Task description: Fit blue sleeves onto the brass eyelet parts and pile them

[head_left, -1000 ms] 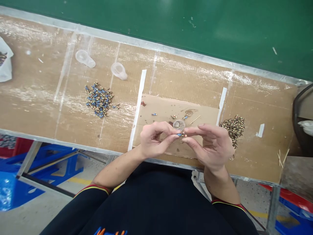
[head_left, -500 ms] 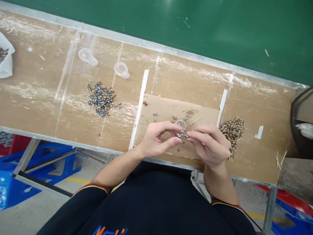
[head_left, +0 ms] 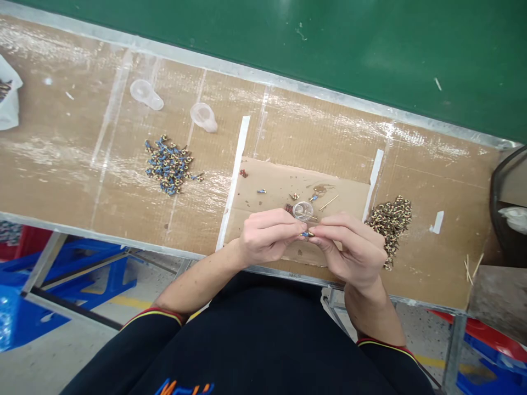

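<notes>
Between my two hands is a small blue-and-gold metal piece (head_left: 307, 234), too small to name more exactly. My left hand (head_left: 267, 237) pinches its left end with thumb and fingers. On its other end are the fingertips of my right hand (head_left: 352, 244), also closed. A thin stick (head_left: 308, 216) shows just above the right fingertips; whether those fingers hold it or it rests on the cup, I cannot tell. Just beyond the fingers stands a small clear cup (head_left: 303, 210). A few loose pieces lie around it, among them a blue one (head_left: 261, 191) and another blue one (head_left: 314, 197).
A pile of blue-and-gold pieces (head_left: 168, 166) lies left. A pile of brown-and-gold pieces (head_left: 391, 219) is beside my right hand. Two clear plastic scoop-like items (head_left: 203, 117) sit farther back. A thin stick (head_left: 329, 202) lies on the cardboard sheet (head_left: 272, 175). A white bag (head_left: 10, 104) stands far left.
My left fingers have closed onto the blue-and-gold piece, where thumb and fingers were apart. The piece has come slightly nearer to me, and more of the cup shows.
</notes>
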The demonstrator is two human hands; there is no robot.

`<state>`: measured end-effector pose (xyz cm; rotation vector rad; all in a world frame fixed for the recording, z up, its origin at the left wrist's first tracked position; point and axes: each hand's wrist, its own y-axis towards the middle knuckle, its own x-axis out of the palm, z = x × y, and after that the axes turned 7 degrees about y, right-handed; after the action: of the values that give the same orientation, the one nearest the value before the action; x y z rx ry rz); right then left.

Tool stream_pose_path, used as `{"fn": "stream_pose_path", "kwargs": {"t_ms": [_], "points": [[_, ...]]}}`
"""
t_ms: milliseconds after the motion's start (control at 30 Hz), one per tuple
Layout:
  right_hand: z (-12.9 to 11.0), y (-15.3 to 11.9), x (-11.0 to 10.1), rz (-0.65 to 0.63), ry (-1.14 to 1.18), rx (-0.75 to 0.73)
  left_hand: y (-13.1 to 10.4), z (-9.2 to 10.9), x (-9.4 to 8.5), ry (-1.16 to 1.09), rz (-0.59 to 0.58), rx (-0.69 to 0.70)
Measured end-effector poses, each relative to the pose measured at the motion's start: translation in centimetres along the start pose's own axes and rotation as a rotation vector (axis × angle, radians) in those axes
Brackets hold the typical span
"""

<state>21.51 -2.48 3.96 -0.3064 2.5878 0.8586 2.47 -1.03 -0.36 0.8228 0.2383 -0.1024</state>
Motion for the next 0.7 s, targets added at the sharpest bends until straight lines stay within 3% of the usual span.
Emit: {"fn": "stream_pose_path", "kwargs": {"t_ms": [700], "points": [[-0.09, -0.02, 0.04, -0.031, 0.060, 0.036, -0.36, 0.41, -0.06, 0.014, -0.018, -0.015]]}}
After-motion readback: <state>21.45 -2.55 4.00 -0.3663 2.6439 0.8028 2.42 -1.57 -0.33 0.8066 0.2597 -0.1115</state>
